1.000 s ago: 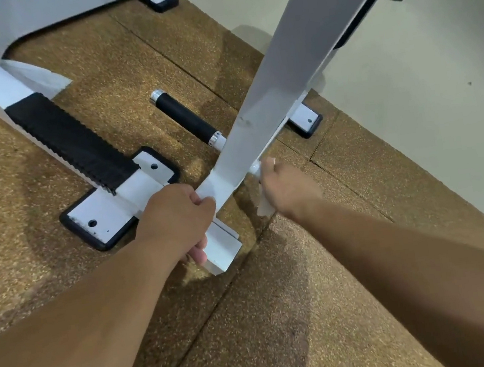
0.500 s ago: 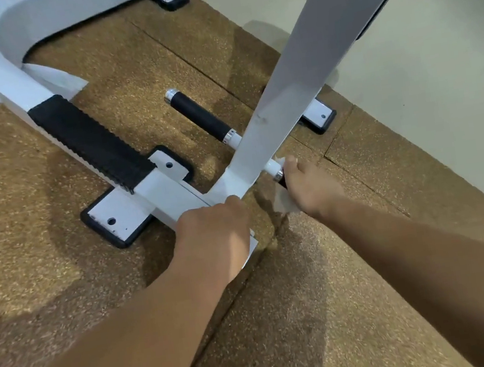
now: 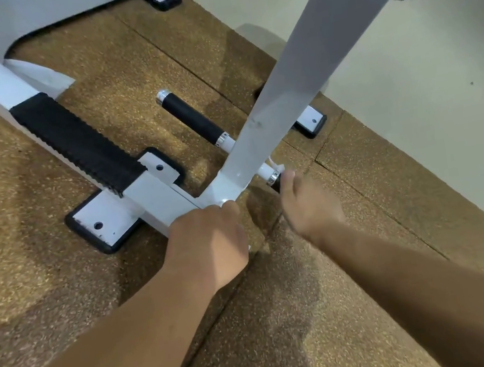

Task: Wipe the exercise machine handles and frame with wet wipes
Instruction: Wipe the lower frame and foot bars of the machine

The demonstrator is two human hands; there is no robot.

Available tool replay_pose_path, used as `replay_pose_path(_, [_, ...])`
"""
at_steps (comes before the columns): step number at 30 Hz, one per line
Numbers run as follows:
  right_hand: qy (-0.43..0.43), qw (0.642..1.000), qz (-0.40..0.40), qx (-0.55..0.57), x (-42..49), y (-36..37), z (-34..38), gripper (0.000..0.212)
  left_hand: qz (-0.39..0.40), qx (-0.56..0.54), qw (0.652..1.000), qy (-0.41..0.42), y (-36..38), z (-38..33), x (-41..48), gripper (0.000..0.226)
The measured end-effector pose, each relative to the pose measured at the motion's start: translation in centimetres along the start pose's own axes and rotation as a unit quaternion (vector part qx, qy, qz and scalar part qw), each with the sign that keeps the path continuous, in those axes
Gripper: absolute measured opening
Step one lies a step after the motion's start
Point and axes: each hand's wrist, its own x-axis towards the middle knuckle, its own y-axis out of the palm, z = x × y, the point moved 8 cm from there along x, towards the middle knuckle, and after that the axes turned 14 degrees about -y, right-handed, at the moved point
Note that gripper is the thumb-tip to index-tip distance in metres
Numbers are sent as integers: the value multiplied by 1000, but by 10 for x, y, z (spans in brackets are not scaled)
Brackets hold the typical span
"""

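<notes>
**A:** What were the hands doing?

**B:** The left hand [image 3: 209, 244] was curled over the low end of the frame [image 3: 155, 195], just below where the post [image 3: 311, 64] joined it. I couldn't tell whether it held anything else. The right hand [image 3: 310, 204] was closed on a wipe [image 3: 277, 166]. Only a white scrap showed past the thumb, touching the chrome collar of the near handle [image 3: 272, 177] under the post.

**A:** How would it all handle?

**B:** The wipe looked light, limp and wet, so it would probably bunch up. I'd fold it and press it flat under the fingers. The frame looked like heavy, stiff painted steel, and its foot [image 3: 97, 222] sat flat on the mat [image 3: 45, 273], so bracing on it seemed safe. The chrome was probably slick. The black grip of the far handle [image 3: 194, 118] would likely drag on the wipe, so I'd wrap the wipe round it and twist.

**A:** Was there a pack of wipes, or a bin?

**B:** None in view, and no container of any kind. Farther out there was only the black tread [image 3: 76, 144] on the frame's curved arm and the pale floor [image 3: 424, 95] past the mat.
</notes>
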Motion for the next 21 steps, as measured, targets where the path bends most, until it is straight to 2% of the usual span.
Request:
replay_pose_path(2, [104,978,81,164,26,3,-11,57,-13,-1,1000,0,-1,0,0,18])
replay_pose_path(3, [111,971,88,194,29,2,-11,55,-19,0,1000,3,-1,0,0,19])
replay_pose_path(4, [93,978,82,165,24,0,-10,55,-19,0,1000,6,-2,0,0,20])
replay_pose_path(5, [48,993,54,91,12,-2,-9,56,-13,-2,1000,6,-2,0,0,19])
replay_pose_path(7, [-26,999,-36,-24,-30,-8,0,59,0,-8,1000,4,-2,0,1,18])
replay_pose_path(9, [-56,995,-44,-66,-64,-3,-4,61,-2,-4,1000,3,-2,0,2,18])
replay_pose_path(11, [-55,995,-57,-60,-71,-5,-15,57,1,-1,1000,1,-1,-1,3,19])
replay_pose_path(13, [-3,999,-31,-16,-51,-10,-28,51,7,1,1000,-2,1,-1,3,19])
replay_pose_path(14, [37,998,27,30,-33,-5,-35,47,11,4,1000,-5,1,-1,3,19])
replay_pose_path(15, [84,987,82,107,-17,-1,-41,41,14,6,1000,-8,1,-1,3,19])
replay_pose_path(17, [162,949,129,239,2,8,-51,35,19,8,1000,-12,2,-1,4,18])
replay_pose_path(18, [156,952,125,232,4,8,-51,35,21,7,1000,-13,2,0,4,18])
replay_pose_path(19, [124,972,99,172,-2,4,-47,36,19,6,1000,-13,2,0,3,18])
replay_pose_path(21, [37,998,-13,41,-37,-6,-31,50,14,5,1000,-10,1,-1,4,19])
